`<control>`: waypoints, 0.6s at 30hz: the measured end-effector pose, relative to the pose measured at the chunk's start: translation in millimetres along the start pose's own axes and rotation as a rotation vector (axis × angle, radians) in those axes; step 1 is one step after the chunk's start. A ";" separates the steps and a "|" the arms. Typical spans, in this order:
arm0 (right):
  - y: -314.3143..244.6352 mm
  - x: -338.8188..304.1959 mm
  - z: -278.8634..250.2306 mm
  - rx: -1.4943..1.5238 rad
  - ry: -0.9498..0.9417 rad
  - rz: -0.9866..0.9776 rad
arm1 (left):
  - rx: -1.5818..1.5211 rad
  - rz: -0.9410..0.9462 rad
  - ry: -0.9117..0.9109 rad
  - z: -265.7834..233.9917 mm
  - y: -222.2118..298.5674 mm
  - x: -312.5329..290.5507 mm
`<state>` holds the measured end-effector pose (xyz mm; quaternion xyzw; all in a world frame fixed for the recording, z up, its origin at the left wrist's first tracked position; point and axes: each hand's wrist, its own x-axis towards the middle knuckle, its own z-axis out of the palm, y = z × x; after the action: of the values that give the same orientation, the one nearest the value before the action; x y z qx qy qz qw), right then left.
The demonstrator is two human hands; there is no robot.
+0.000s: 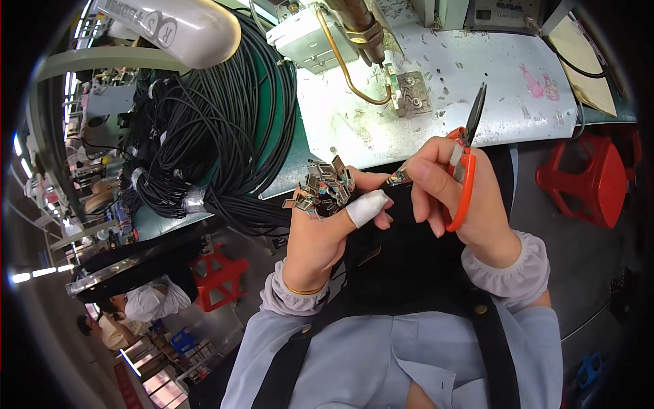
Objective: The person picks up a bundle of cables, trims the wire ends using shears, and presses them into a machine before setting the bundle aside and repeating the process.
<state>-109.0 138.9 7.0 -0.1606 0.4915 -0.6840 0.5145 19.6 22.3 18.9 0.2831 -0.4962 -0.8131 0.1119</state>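
By the worktop, your curled left hand holds connectors and half-closed right hand scissors, seemingly positioning one connector, next needing steadiness.

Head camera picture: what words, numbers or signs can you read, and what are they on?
White rounded casing, top left: large grey lettering and a circled mark; printed words I don't copy out.
Grey box, top right: tiny markings, too small to read.
Pink marks on the pale tabletop: no words I can make out.
Red-handled scissors: no writing I can see.
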 end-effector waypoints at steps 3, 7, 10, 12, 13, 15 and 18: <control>-3.2 -3.0 0.1 0.021 -0.007 0.025 | 0.068 0.045 0.007 0.8 -1.4 -1.8; 3.1 -4.6 5.6 0.007 0.013 -0.070 | 0.125 0.152 0.022 3.0 -4.6 -3.2; 15.9 -2.8 9.7 -0.072 0.068 -0.313 | 0.142 0.187 0.060 7.7 -5.7 -5.2; 19.6 -2.4 6.5 -0.415 0.133 -0.586 | 0.151 0.204 0.079 8.8 -7.1 -5.3; 21.0 -2.3 4.6 -0.587 0.165 -0.721 | 0.176 0.222 0.084 8.3 -8.5 -5.3; 23.1 -1.8 -0.7 -0.541 0.123 -0.711 | 0.227 0.260 0.092 7.7 -10.8 -4.8; 23.0 -2.2 -5.7 -0.446 0.038 -0.689 | 0.297 0.292 0.115 9.5 -12.0 -3.9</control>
<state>-99.7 144.0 -14.3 -0.4110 0.5547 -0.6956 0.1988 18.5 36.9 13.2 0.2676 -0.6391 -0.6886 0.2138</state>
